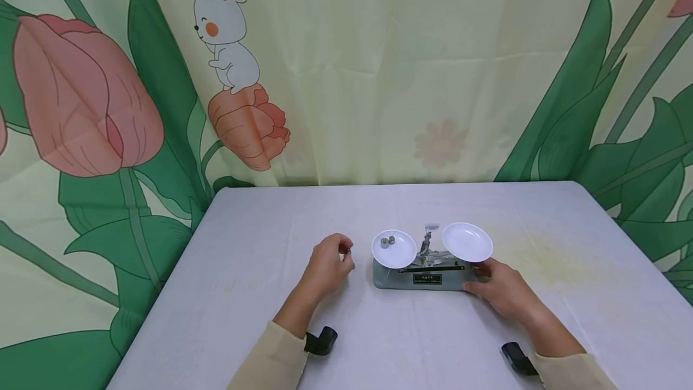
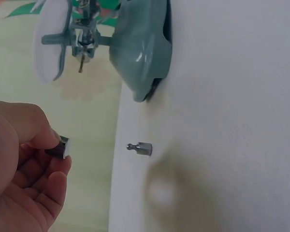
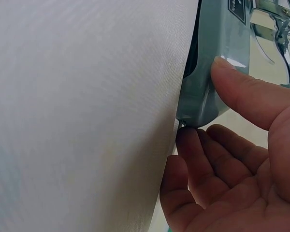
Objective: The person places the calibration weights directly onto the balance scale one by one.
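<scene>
A grey-green balance scale (image 1: pixel 390 278) stands on the table with two white pans. Two small metal weights (image 1: pixel 387 241) sit in its left pan (image 1: pixel 406 254); the right pan (image 1: pixel 468 242) is bare and sits higher. My left hand (image 1: pixel 327 263), left of the scale, pinches a small metal weight (image 2: pixel 59 147) between thumb and fingers. Below that hand, another knobbed metal weight (image 2: pixel 144 149) stands upright on the table. My right hand (image 1: pixel 503 287) grips the right end of the scale's base, thumb on the front face and fingertips (image 3: pixel 187 137) at the end near the tabletop.
A white cloth covers the table (image 1: pixel 227 281). Behind it hangs a curtain (image 1: pixel 352 107) printed with tulips, leaves and a rabbit on a carrot. Black wrist cameras (image 1: pixel 322 342) sit at both sleeves.
</scene>
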### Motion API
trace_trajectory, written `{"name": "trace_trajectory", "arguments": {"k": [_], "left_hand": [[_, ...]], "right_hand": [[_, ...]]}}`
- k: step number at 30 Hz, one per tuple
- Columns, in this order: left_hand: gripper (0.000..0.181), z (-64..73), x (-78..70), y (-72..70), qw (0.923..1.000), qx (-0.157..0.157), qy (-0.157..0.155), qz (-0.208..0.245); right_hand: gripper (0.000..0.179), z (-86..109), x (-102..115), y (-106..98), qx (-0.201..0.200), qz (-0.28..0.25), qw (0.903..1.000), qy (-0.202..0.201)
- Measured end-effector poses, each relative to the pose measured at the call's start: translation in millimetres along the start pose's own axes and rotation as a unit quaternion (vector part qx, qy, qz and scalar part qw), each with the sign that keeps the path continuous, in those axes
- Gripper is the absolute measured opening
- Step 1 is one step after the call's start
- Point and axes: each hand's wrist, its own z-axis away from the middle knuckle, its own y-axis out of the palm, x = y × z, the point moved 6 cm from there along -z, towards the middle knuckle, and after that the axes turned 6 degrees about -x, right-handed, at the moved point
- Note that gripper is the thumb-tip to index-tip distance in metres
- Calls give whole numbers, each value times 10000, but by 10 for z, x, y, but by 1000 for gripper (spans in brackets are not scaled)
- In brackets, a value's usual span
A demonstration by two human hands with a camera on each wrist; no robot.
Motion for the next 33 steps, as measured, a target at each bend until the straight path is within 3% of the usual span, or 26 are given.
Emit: {"name": "trace_trajectory", "arguments": {"k": [18, 26, 33], "left_hand": [[13, 97, -382, -183, 9962, -226, 778, 326], [13, 139, -533, -157, 9908, -220, 1250, 460], [16, 105, -623, -93, 9926, 6, 1152, 380]], "right_hand": [[68, -5, -7, -3, -14, -49, 10000, -26], [69, -4, -4, 1, 23, -49, 10000, 5], [69, -10, -4, -2, 43, -15, 10000, 37]]}}
